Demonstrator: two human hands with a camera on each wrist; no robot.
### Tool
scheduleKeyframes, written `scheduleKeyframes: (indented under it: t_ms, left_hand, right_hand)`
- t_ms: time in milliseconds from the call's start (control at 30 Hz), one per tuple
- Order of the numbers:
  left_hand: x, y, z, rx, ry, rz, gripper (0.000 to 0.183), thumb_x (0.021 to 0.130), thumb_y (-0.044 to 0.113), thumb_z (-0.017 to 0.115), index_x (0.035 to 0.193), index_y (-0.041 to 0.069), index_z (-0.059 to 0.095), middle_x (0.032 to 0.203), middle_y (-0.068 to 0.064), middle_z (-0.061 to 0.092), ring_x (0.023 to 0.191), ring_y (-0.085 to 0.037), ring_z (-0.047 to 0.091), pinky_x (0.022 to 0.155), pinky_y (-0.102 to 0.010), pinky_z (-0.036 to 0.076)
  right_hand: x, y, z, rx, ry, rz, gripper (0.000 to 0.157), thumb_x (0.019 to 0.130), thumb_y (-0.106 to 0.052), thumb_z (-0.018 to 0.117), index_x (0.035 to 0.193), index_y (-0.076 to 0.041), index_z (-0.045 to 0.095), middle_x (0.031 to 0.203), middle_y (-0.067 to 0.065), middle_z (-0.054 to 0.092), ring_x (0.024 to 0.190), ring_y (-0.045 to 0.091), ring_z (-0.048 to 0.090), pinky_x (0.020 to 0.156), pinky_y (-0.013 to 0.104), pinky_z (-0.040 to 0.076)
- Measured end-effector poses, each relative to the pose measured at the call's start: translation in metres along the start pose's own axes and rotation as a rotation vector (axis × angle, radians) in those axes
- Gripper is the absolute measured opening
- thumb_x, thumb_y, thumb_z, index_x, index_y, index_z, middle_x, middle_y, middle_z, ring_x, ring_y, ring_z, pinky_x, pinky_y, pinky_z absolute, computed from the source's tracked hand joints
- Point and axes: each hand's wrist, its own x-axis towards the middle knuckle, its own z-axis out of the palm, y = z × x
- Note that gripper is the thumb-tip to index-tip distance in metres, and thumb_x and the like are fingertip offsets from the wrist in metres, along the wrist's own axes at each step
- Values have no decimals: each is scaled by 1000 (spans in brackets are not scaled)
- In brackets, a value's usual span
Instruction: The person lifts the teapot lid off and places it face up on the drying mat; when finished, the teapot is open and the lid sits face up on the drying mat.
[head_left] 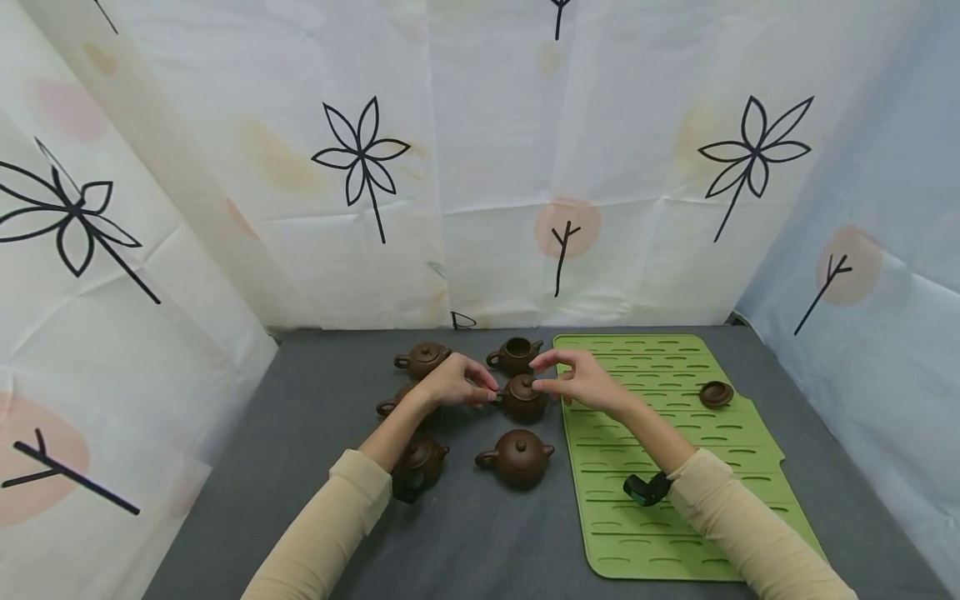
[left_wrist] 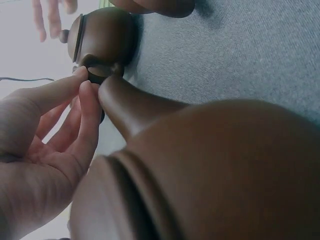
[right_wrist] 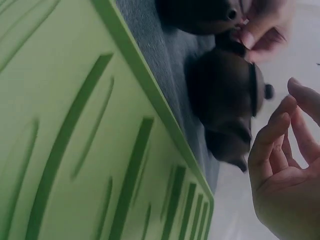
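Observation:
My left hand (head_left: 460, 382) pinches the handle (left_wrist: 98, 71) of a brown lidded teapot (head_left: 523, 402) between thumb and fingertips. Just to the right of that pot's lid knob (right_wrist: 269, 91) hovers my right hand (head_left: 585, 379), its fingers loosely bent and nothing between them. Behind stands a brown teapot without its lid (head_left: 516, 357), its dark inside showing. A loose brown lid (head_left: 716, 394) lies on the green mat (head_left: 615, 525). In the left wrist view, another teapot (left_wrist: 240, 165) fills the foreground, its spout pointing toward the left hand's fingers.
A round lidded teapot (head_left: 517, 460) sits in front of the held one. More brown teapots stand at the left: one at the back (head_left: 422, 358), one partly hidden under the left forearm, and one nearer (head_left: 422, 461). A patterned cloth (head_left: 480, 167) hangs behind the grey table.

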Motion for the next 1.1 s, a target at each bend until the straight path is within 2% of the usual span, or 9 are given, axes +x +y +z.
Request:
scheduleKeyframes:
  t_ms: [133,200,433,667,867,1100]
  left_hand:
    - [-2,3,0,2,4,3,11,98,10,80,107,3,83,99,-12,83,84,-24,80,82,-39,67]
    - [-3,3,0,4,1,8,12,99,10,80,107,2,83,100,-13,83,85,-27,80,82,-40,67]
    - [-3,2,1,-7,5,-7,11,99,10,80,108,5,83,103,-11,82,82,-20,79,83,-40,67]
    - [-2,2,0,-8,11,-4,11,99,10,80,107,4,83,101,-10,82,79,-15,78,79,-35,66]
    - [-3,3,0,-6,13,-3,10,99,9,80,106,3,83,99,-10,82,77,-13,76,76,-30,65]
    - [-3,5,1,9,20,-3,10,99,9,80,106,3,83,99,-11,82,76,-13,76,74,-29,64]
  right_hand:
    - [11,0,12,-31,1,53,36,100,-16,80,132,0,72,126,25,66,57,14,56,56,31,50]
    - [13,0,17,-48,6,68,34,100,-17,80,129,-2,74,123,23,67,56,12,56,55,30,48]
    - [15,-3,22,-56,37,83,28,99,-17,81,124,-3,76,118,18,68,54,10,54,53,32,50]
    - [18,2,20,-85,59,113,27,98,-20,83,119,-4,77,106,8,63,57,11,55,55,34,55]
    - [19,2,18,-87,57,124,28,98,-21,83,117,-2,76,103,8,64,57,12,57,56,35,57]
    - [15,1,18,-43,78,90,26,100,-19,81,118,0,76,104,10,64,55,11,56,56,33,57]
